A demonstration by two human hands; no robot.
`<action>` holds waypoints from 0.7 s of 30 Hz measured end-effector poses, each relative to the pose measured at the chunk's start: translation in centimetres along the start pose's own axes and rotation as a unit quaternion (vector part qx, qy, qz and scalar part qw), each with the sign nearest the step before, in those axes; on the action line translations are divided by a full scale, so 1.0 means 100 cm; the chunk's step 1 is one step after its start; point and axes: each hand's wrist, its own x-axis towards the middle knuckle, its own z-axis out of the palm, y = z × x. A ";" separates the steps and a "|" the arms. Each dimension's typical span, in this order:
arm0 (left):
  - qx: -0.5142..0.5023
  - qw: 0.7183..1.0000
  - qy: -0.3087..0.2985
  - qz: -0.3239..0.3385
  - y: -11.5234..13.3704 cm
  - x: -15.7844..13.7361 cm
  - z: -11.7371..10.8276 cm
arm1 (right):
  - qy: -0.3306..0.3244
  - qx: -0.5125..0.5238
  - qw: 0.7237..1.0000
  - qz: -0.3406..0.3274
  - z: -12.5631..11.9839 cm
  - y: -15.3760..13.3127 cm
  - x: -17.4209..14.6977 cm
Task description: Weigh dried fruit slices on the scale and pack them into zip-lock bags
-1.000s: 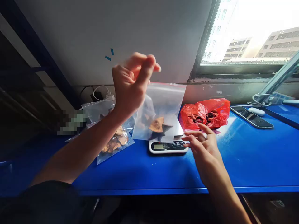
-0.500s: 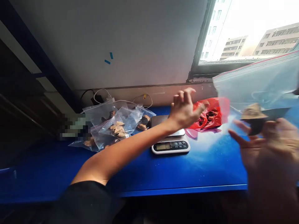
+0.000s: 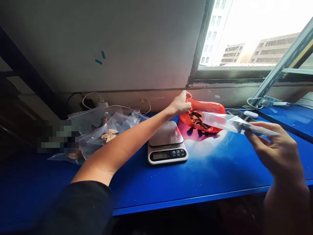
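One plastic bag (image 3: 217, 120) (contents (image 3: 239, 126) indistinct) in right hand (image 3: 281, 150).

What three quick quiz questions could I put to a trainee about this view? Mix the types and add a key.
1. What does the right hand hold?
2. From the wearer's viewpoint, where does the scale sit relative to the red bag? A) to its left; B) to its right; C) behind it
3. True or false: the left hand is on the scale's buttons.

Key:
1. A clear plastic bag.
2. A
3. False; it is at the edge of the red bag, fingers curled.
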 end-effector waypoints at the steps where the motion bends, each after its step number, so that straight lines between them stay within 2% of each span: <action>1: -0.018 1.000 0.005 -0.002 -0.003 -0.001 -0.003 | -0.024 -0.029 0.999 -0.034 0.004 -0.001 0.008; 3: -0.058 0.998 0.012 -0.008 -0.007 -0.005 -0.006 | -0.056 -0.118 0.985 -0.113 0.016 -0.010 0.029; 5: -0.093 0.996 0.009 -0.012 -0.008 -0.011 -0.006 | -0.090 -0.207 0.958 -0.177 0.031 -0.025 0.053; 9: -0.098 0.994 -0.051 -0.007 -0.005 -0.028 -0.016 | -0.160 -0.303 0.908 -0.239 0.057 -0.063 0.098; 12: -0.066 0.991 -0.120 0.009 -0.002 -0.049 -0.034 | -0.148 -0.323 0.905 -0.233 0.067 -0.088 0.122; 14: -0.040 0.990 -0.136 0.013 -0.002 -0.069 -0.048 | -0.128 -0.340 0.907 -0.212 0.070 -0.101 0.136; 17: 0.007 0.993 -0.118 0.007 -0.003 -0.105 -0.065 | -0.089 -0.366 0.905 -0.197 0.063 -0.116 0.154; 19: 0.027 0.995 -0.096 0.002 -0.005 -0.130 -0.072 | -0.061 -0.371 0.908 -0.183 0.050 -0.123 0.162; 21: 0.027 0.997 -0.072 -0.004 -0.007 -0.155 -0.078 | -0.007 -0.325 0.933 -0.152 0.032 -0.127 0.162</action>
